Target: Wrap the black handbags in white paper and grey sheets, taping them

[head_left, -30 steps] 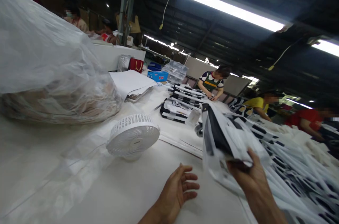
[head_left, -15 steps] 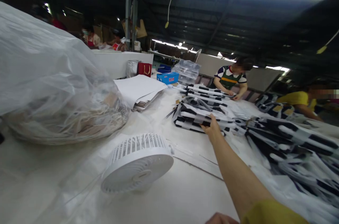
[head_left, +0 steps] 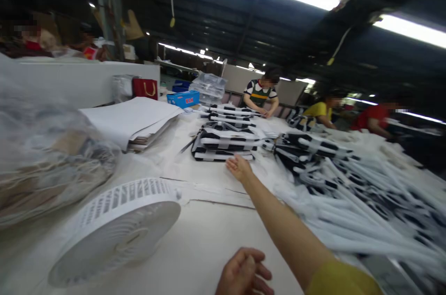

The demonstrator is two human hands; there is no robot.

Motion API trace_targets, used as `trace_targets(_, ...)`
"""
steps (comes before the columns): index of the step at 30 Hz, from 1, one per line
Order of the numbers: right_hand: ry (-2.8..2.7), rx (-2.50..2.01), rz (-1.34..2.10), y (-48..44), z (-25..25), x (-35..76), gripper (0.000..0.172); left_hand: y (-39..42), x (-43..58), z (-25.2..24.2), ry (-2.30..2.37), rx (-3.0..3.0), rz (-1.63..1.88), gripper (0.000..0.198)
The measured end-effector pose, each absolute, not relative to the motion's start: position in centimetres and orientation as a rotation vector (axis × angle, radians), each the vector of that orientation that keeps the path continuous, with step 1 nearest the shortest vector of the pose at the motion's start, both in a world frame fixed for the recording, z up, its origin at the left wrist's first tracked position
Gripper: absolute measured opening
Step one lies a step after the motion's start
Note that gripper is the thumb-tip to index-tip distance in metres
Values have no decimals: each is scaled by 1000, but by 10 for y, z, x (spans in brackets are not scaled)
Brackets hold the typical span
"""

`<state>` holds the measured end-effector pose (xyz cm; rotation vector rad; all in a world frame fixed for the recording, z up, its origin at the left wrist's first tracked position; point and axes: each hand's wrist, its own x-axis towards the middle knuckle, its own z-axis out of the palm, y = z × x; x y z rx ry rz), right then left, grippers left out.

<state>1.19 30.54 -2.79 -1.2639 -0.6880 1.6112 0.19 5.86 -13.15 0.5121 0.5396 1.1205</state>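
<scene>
My right hand is stretched far forward at the end of a yellow-sleeved arm. Its fingers are extended and hold nothing, just in front of a stack of folded black-and-white patterned fabric pieces. Whether a fingertip touches the lowest piece, I cannot tell. Low in the view, my left hand hovers over the white tabletop with its fingers loosely bent and apart, nothing in them. A white round fan lies tilted to its left.
On the left stand a large clear plastic bag and a stack of white sheets. Behind are a blue box and a red bag. More black-and-white fabric is heaped right. A co-worker handles fabric across the table.
My right hand has come off the fabric stack and drawn back toward me. My left hand has risen further into view. The camera has turned right.
</scene>
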Motion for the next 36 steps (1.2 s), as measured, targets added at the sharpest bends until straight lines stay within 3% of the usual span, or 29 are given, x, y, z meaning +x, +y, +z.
trace_targets(4, -784, -1260, 1736, 216, -38, 46, 17, 53, -7, -110, 674, 552, 1092, 50)
trace_targets(8, -1211, -1273, 1778, 114, -36, 115, 22, 48, -9, -94, 790, 699, 1061, 41)
trace_targets(12, -1714, -1461, 1369, 16, -37, 200, 23, 45, -8, -89, 857, 1056, 918, 39)
trace_targets(17, -2132, -1530, 590, -73, -73, 277, 28, 45, -6, -98, 895, 1477, 774, 38)
trace_targets(23, -2280, -1103, -231, -98, -122, 297, 37, 36, 6, -107, 1136, 1928, 776, 25)
trace_targets(29, -2244, -1101, -260, -98, -125, 291, 38, 23, 15, -109, 1242, 2290, 762, 19)
trace_targets(36, -2237, -1106, -215, -101, -126, 289, 35, 28, 37, -108, 1452, 2626, 453, 23)
